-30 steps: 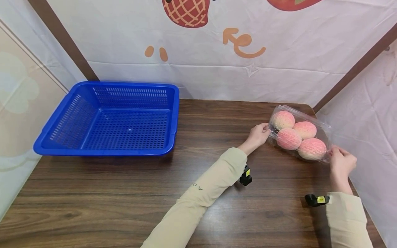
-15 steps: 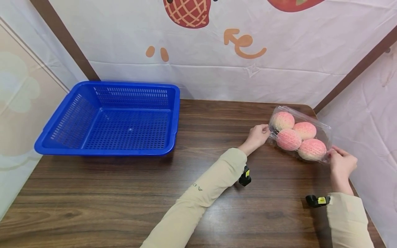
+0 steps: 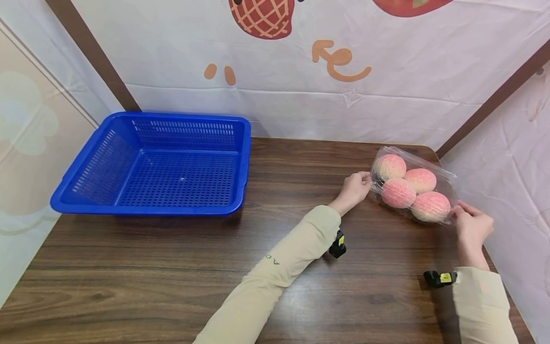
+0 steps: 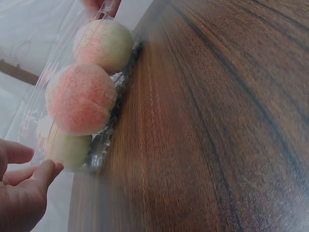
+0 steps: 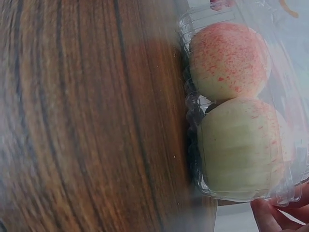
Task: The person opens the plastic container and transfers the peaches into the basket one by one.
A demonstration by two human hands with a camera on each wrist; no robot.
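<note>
Clear plastic box [image 3: 448, 185], right of the blue basket [image 3: 246, 165], is cradling peaches [image 3: 398, 193]; left hand [image 3: 354, 189] and right hand [image 3: 474, 229] are pinching its opposite ends, likely for balance!

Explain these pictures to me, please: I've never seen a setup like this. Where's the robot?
There's no robot here, just a person's two bare hands. The wide picture comes from a camera on the head, looking forward and down. The two close-ups come from cameras on the wrists; in the wide picture you can spot a small black device at each cuff.

On the brown table, a blue basket stands at the far left. At the far right is a clear box with four pink-and-cream fruits inside. The left hand holds one end of the box and the right hand holds the other.
</note>
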